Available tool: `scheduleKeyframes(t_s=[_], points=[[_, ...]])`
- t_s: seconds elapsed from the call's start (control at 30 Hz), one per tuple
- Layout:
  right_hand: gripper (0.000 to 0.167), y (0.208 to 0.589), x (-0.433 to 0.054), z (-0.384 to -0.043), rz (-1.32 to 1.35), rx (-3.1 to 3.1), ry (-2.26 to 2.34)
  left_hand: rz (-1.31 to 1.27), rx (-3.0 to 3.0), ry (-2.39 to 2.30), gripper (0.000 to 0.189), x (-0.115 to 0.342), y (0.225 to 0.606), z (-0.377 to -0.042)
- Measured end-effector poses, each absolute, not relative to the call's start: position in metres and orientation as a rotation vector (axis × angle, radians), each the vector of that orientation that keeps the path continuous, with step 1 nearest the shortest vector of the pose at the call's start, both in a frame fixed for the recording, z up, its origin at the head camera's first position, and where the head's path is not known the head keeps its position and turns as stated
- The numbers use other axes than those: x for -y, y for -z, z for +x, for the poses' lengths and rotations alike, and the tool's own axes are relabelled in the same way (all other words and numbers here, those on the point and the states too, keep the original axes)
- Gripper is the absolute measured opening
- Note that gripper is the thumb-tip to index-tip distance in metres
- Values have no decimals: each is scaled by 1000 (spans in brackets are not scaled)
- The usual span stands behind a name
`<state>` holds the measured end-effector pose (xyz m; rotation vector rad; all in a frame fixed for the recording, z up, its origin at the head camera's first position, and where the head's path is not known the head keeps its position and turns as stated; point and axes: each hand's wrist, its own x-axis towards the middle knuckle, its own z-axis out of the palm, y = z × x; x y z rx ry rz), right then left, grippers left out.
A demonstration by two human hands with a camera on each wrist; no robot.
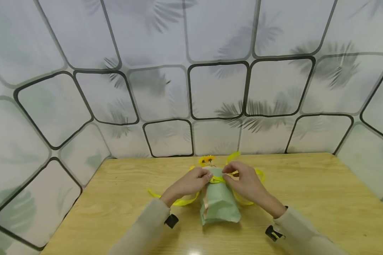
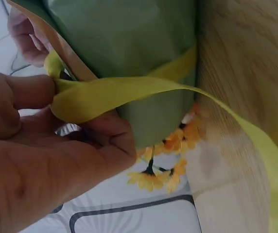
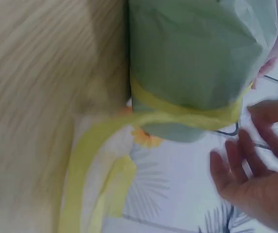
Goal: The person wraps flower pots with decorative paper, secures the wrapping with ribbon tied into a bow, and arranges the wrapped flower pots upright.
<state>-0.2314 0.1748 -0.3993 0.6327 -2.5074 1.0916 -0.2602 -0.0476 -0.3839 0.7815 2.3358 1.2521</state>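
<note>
A bouquet in green wrapping paper [image 1: 221, 202] lies on the table, its orange-yellow flowers [image 1: 206, 160] pointing away from me. A yellow ribbon [image 2: 105, 94] runs round the wrap, and one long end trails over the wood. My left hand [image 1: 196, 180] pinches this ribbon between thumb and finger at the wrap's peach-coloured edge [image 2: 68, 53]. Opposite it, my right hand [image 1: 242, 180] hovers at the ribbon's other side. In the right wrist view its fingers [image 3: 246, 160] are loosely bent and spread, with the fingertips close beside the ribbon.
The wooden table [image 1: 115, 198] stretches out on both sides of the bouquet. Behind its far edge rises a patterned wall covering [image 1: 166, 95] with dark outlines and leaf shadows. Loose ribbon ends [image 1: 183, 202] lie left and right of the wrap.
</note>
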Motion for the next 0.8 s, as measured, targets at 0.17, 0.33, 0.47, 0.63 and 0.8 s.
scheduleKeyframes(t_s=[0.17, 0.33, 0.47, 0.63, 0.8], points=[[17, 402, -174, -231, 944, 2301, -1043, 551, -2242, -1379, 42, 49, 378, -258], [14, 403, -168, -229, 1030, 2302, -1015, 476, -2190, -1418, 40, 49, 376, -257], [13, 404, -165, -227, 935, 2330, -969, 436, -2196, -1408, 37, 47, 376, -256], [13, 405, -166, -228, 853, 2337, -947, 447, -2204, -1396, 38, 44, 376, -257], [15, 406, -165, -230, 869, 2350, -993, 465, -2247, -1382, 36, 43, 378, -258]])
